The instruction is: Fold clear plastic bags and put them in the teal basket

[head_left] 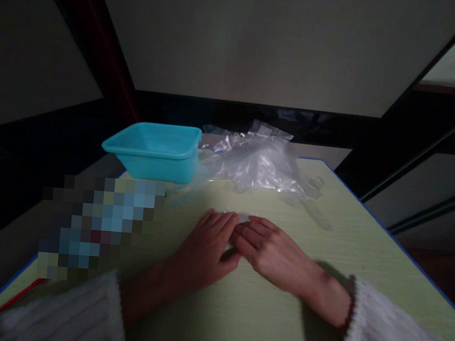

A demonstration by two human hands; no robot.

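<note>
My left hand lies low on the table, its fingers stretched forward and its thumb reaching toward the other hand. From the other side my right hand meets it, fingers extended and slanting down, their tips touching or nearly touching the left fingers. Under and just beyond the fingertips shows a small piece of clear plastic, pressed against the tabletop; most of it is hidden by the hands. Behind the hands sits a loose heap of clear plastic bags, crumpled and shiny.
A turquoise plastic basin stands at the back left of the pale green table, which has a blue edge. A pixelated patch covers something at the left. Near it a thin red stick-like thing lies along the edge.
</note>
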